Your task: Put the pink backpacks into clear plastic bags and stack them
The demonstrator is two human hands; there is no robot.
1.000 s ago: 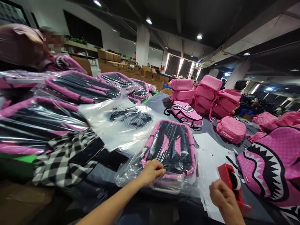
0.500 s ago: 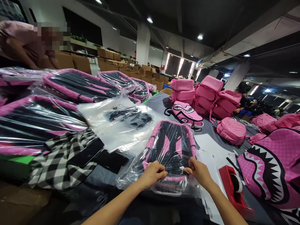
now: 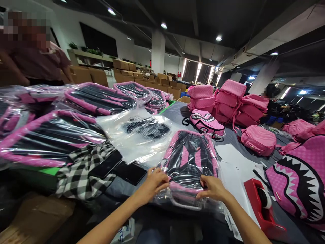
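Note:
A pink and black backpack [image 3: 194, 152] lies straps-up inside a clear plastic bag [image 3: 186, 203] on the table in front of me. My left hand [image 3: 156, 183] is at the lower left edge of the backpack, its curled fingers closed on the plastic. At the lower right, my right hand [image 3: 213, 188] grips the plastic at the backpack's edge, with thumb and bent forefinger a little apart. Left of the backpack is a stack of clear plastic bags [image 3: 134, 152] with dark printing. Two dark phone-like slabs [image 3: 130, 173] lie beside a black-and-white checked cloth [image 3: 76, 173].
Several bagged backpacks [image 3: 101, 96] cover the left side. To the right are white paper sheets [image 3: 233, 169], a red tape dispenser [image 3: 261, 206] and a shark-mouth backpack [image 3: 297, 179]. Pink backpacks [image 3: 230, 101] stand behind. A person [image 3: 38, 64] stands at the far left.
My left hand has moved outward to the bag's left edge, and my right hand has changed its hold, its thumb lower. The person at the left has straightened up. The view has shifted slightly.

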